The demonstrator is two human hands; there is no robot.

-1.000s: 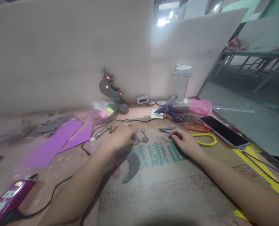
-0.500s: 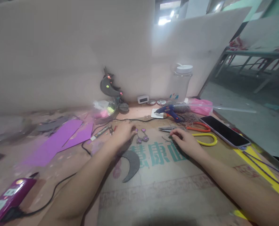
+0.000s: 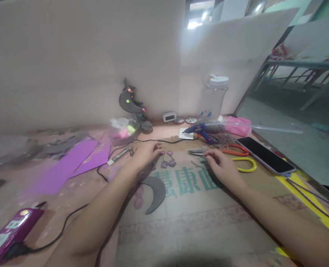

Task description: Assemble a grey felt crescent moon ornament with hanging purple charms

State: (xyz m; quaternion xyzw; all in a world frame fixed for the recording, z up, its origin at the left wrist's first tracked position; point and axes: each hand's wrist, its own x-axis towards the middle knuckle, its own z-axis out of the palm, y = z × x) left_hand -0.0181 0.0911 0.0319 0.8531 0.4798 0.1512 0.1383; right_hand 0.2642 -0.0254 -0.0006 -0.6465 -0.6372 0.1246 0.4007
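My left hand (image 3: 148, 154) rests on the table with its fingers curled together, the tips beside a small purple heart (image 3: 162, 152). What lies between those fingertips is hidden. A second purple heart (image 3: 169, 152) lies to the right, and each heart has a thin strand leading to a purple flower-like piece (image 3: 172, 162). A grey felt crescent (image 3: 155, 194) lies below my left hand. My right hand (image 3: 221, 165) is closed, thumb against bent fingers, at metal scissor blades (image 3: 195, 152). Orange handles (image 3: 235, 150) and yellow handles (image 3: 245, 165) show behind it.
A blue glue gun (image 3: 199, 130) rests on a white card at the back, near a clear bottle (image 3: 214, 98). The phone (image 3: 266, 155) lies at right. Purple sheets (image 3: 67, 165) and a purple power strip (image 3: 13, 230) with a black cord are at left. A decorated crescent (image 3: 128, 102) stands behind.
My right hand has shifted slightly up to the scissor blades, its fingertips now nearer them. The left hand stays by the purple heart. The view has moved slightly.
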